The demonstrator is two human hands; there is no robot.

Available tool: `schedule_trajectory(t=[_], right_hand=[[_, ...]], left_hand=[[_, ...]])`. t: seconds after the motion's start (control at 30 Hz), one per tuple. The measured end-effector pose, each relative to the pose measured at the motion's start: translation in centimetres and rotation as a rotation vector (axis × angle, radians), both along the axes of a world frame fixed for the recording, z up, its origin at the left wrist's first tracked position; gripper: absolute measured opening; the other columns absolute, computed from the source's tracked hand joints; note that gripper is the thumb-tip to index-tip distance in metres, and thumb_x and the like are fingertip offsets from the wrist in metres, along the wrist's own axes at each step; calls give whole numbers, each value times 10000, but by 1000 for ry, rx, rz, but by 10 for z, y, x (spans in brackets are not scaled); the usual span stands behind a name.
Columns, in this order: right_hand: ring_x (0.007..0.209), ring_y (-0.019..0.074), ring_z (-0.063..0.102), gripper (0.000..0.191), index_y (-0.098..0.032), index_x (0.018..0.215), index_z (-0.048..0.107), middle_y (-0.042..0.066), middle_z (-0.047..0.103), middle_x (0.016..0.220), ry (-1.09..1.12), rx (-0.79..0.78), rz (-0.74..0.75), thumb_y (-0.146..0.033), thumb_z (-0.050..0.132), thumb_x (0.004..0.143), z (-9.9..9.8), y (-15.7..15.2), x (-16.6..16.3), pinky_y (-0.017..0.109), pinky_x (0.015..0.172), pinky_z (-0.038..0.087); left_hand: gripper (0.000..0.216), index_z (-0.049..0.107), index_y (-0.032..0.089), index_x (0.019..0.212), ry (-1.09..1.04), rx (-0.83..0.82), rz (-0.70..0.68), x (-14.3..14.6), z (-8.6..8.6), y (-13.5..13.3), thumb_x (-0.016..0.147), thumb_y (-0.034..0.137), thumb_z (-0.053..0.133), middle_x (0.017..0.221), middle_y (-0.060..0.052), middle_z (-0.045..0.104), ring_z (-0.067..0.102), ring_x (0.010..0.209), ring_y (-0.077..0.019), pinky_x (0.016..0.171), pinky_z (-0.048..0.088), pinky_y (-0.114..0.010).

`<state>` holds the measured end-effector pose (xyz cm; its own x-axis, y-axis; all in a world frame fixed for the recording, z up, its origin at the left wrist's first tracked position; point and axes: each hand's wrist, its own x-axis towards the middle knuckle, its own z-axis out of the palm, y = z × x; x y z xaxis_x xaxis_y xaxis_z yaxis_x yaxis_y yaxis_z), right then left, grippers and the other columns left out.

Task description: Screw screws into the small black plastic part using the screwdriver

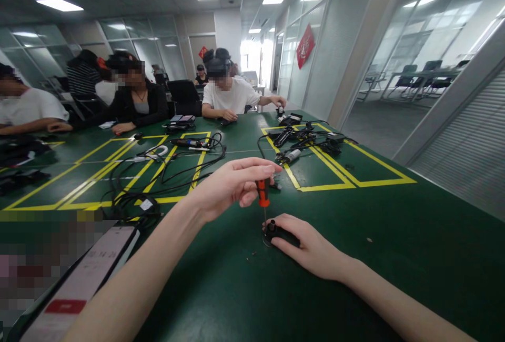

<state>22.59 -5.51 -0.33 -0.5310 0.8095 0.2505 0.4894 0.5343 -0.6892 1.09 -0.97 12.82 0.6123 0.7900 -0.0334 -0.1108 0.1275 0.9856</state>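
My left hand [240, 181] is closed around the top of a screwdriver [263, 194] with a red and black handle. The screwdriver stands upright, its thin shaft pointing down at a small black part [284, 234] on the green table. My right hand [305, 244] grips that black part from the right and holds it against the tabletop. A short dark tube sticks up from the part, beside the screwdriver's tip. Exactly where the tip meets the part is too small to make out. A few tiny bits [253, 253] lie on the table just in front.
A phone [79, 279] lies at the lower left. Black cables [130, 184] and a tool-like black device [185, 143] lie beyond my left arm. Black parts and a silver motor-like cylinder [292, 156] sit among yellow tape outlines [327, 188]. Several people sit around the table's far side.
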Motion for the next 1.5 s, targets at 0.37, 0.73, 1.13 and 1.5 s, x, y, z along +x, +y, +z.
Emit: schedule_trajectory(t=[0.37,0.73,1.13,1.5], right_hand=[[1089,254,707,294,-211,1256,663,125,743,1204,7,47,-8,-290,592,983,-4,1,2,412,965,578],[1087,230,726,271,-234,1244,691,107,759,1196,149,262,-65,-265,538,1022,-3,-1,2,389,958,590],[860,191,719,113,-201,975,703,71,752,944,279,168,-101,-238,597,985,2,3,-11,308,790,590],[881,186,704,106,-198,1004,696,69,743,969,288,112,-89,-238,601,980,-1,4,-10,295,789,577]], left_hand=[[318,708,113,919,-29,-35,-70,-1,-3,5,879,422,646,933,-119,769,490,494,-73,488,379,-226],[368,766,134,983,23,-2,-34,-1,-2,1,785,437,833,821,-30,679,517,554,-55,483,338,-191],[441,589,153,822,15,33,-8,5,-3,1,694,451,888,798,-49,722,514,529,-62,479,365,-189],[508,704,108,835,58,79,-15,6,-3,1,845,614,658,811,-58,671,444,494,-58,478,332,-217]])
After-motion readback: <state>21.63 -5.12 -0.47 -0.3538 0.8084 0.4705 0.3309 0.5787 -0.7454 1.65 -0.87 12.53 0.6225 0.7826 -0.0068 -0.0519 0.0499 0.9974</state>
